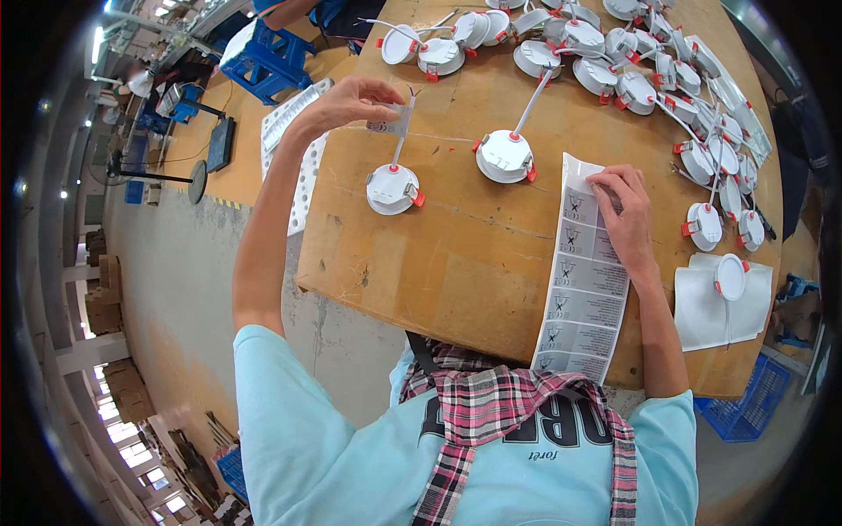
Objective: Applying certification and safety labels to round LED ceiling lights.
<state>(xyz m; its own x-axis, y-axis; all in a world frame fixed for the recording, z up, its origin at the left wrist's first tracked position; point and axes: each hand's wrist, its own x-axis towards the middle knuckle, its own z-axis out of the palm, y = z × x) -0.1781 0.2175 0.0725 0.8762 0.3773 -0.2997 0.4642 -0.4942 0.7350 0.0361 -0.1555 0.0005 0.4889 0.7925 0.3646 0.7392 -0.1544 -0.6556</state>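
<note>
My left hand (355, 101) pinches a small silver printed label (386, 123) at the table's far left edge. Beside that label runs the thin cable of a round white downlight (392, 189) with red-tipped spring clips; whether they touch I cannot tell. Another downlight (505, 157) lies to its right, its cable pointing away from me. Curled over the upper end of a long strip of silver labels (574, 302), my right hand (624, 215) has thumb and fingers closed on its edge. The strip's near end hangs toward my body.
Many more downlights (583, 37) crowd the table's far and right side, cables tangled. At right, one downlight (730, 277) rests on white sheets (693, 320). A blue stool (263, 61) stands beyond the far left edge, a blue crate (745, 403) below the right edge.
</note>
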